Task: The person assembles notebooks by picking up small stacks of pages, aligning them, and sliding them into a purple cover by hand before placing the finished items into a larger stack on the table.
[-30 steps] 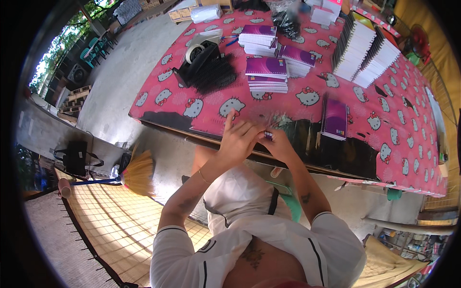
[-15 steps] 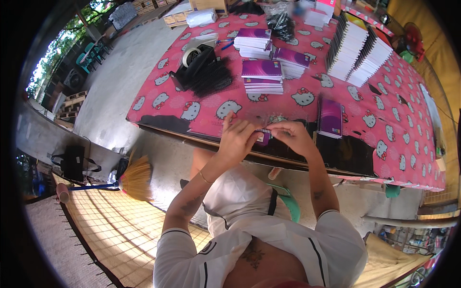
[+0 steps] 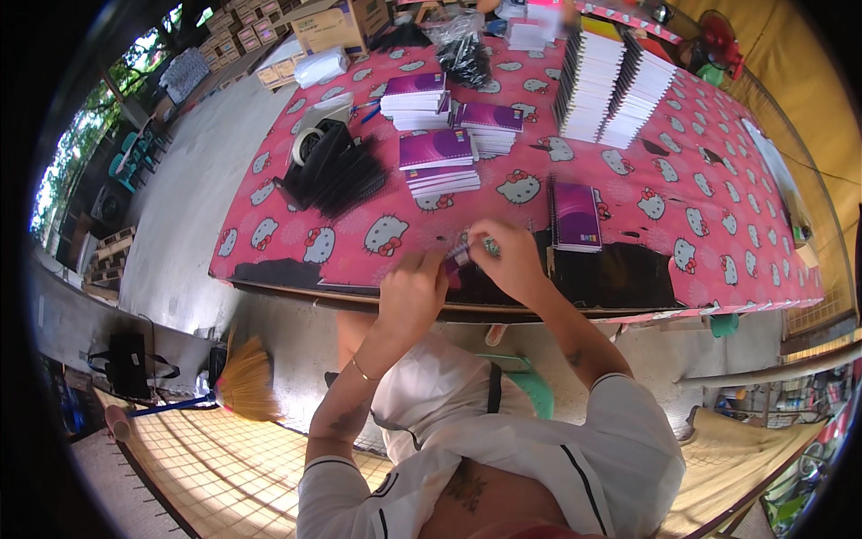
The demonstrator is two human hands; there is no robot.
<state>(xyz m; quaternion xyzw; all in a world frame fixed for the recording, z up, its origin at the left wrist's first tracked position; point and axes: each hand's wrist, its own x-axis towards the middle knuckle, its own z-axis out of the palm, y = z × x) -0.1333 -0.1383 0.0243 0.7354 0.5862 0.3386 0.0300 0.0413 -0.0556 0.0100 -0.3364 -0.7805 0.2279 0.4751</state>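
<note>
At the near edge of the table, my left hand (image 3: 415,289) is closed, its fingers curled over a small purple-and-white notebook (image 3: 456,259) that is mostly covered. My right hand (image 3: 508,262) pinches at the far end of the same notebook, where a row like binding shows; the fingertips are partly blurred. Small greenish-white bits (image 3: 491,244) lie by my right fingers, too small to name. Right of my hands a purple spiral notebook (image 3: 576,216) lies flat. Farther off are stacks of purple notebooks (image 3: 438,160).
Black binding coils (image 3: 346,184) lie left of the stacks, beside a tape roll (image 3: 308,142) on a black dispenser. Tall stacks of spiral-bound books (image 3: 588,83) stand far right. A black plastic bag (image 3: 462,56) and a cardboard box (image 3: 330,29) are behind. A broom (image 3: 247,386) lies below left.
The view has shifted, so the table things appear farther left. The notebook is now tilted upward, with my right hand higher and my left hand's raised finger folded down.
</note>
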